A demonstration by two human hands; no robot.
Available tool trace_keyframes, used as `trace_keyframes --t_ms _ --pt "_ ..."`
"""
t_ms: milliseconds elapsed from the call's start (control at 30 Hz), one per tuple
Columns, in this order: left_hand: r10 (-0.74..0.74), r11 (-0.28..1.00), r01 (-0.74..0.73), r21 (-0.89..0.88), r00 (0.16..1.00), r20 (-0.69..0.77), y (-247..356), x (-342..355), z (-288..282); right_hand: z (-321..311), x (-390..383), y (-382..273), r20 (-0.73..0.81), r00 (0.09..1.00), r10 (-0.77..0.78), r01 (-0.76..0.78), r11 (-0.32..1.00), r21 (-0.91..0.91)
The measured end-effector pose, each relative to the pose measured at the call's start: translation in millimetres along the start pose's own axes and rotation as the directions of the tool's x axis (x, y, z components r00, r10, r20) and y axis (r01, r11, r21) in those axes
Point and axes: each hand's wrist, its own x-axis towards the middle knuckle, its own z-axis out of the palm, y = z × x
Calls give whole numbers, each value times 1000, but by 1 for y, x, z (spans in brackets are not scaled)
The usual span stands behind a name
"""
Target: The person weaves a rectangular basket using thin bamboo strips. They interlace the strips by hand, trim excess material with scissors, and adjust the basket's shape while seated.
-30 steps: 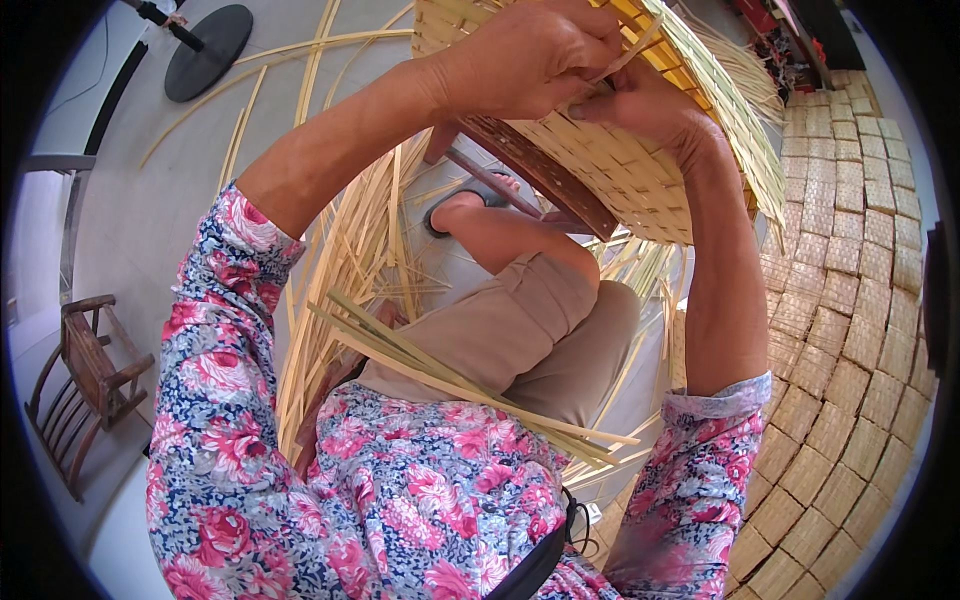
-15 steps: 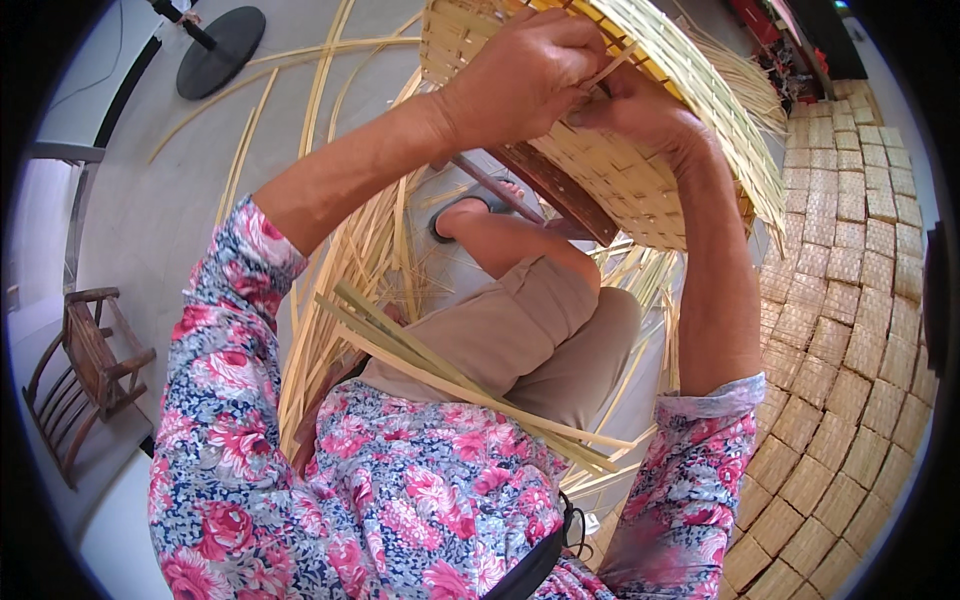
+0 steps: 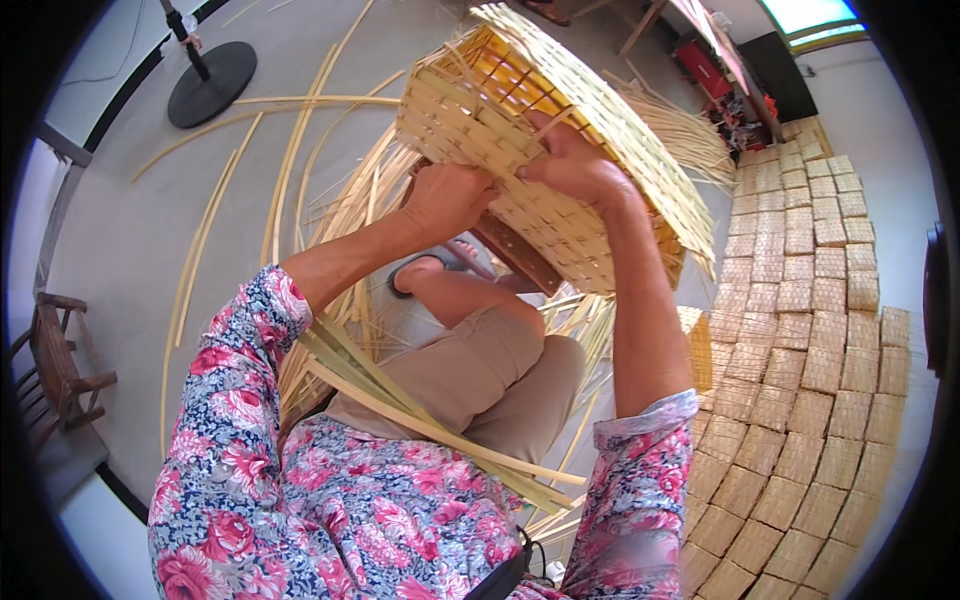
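Note:
A woven basket [image 3: 560, 235] of pale split-bamboo strips tilts in front of me, its yellowish inside showing beyond the near wall. My right hand [image 3: 580, 170] grips that wall at its upper edge, thumb on the outside and fingers over toward the inside. My left hand [image 3: 448, 205] is closed against the outside of the same wall, lower and further left. Whatever its fingers pinch is hidden. Beneath the basket a dark reddish-brown wooden piece [image 3: 515, 255] shows. Several loose bamboo strips [image 3: 430, 405] lie across my lap.
Long strips [image 3: 300, 170] spread over the grey floor at left, and another bundle [image 3: 675, 125] lies behind the basket. Rows of small woven pieces [image 3: 790, 330] cover the right side. A round black stand base [image 3: 212, 84] and a wooden chair [image 3: 62, 365] stand at left.
My left hand has come down from the basket's upper edge to its outer wall, apart from my right hand. The right hand stays at the edge. More of the basket's inside shows.

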Motion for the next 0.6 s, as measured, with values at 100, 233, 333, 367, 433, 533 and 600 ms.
trace_keyframes --t_ms 100,233,333,367,433,533,600 --pt "7 1000 -5 14 997 -73 -15 8 -3 13 -2 -39 -280 960 -20 -128 856 -501" --pt "37 987 -31 156 999 -38 -20 28 -12 34 -55 -55 -503 734 -457 70 787 -613" --pt "-27 957 28 290 1000 -7 -32 37 -21 35 -103 -50 -548 548 -632 72 689 -722" --pt "-29 943 30 331 1000 -7 -34 37 -23 28 -113 -45 -549 559 -622 -18 653 -757" --pt "-33 930 17 366 999 38 -29 37 -22 13 -129 -32 -547 617 -566 -164 587 -793" --pt "-52 914 -10 406 989 141 -25 35 -36 13 -131 -19 -529 668 -524 -142 607 -782" --pt "-52 898 -44 439 978 203 -19 32 -44 17 -130 -14 -535 675 -508 -120 640 -759"
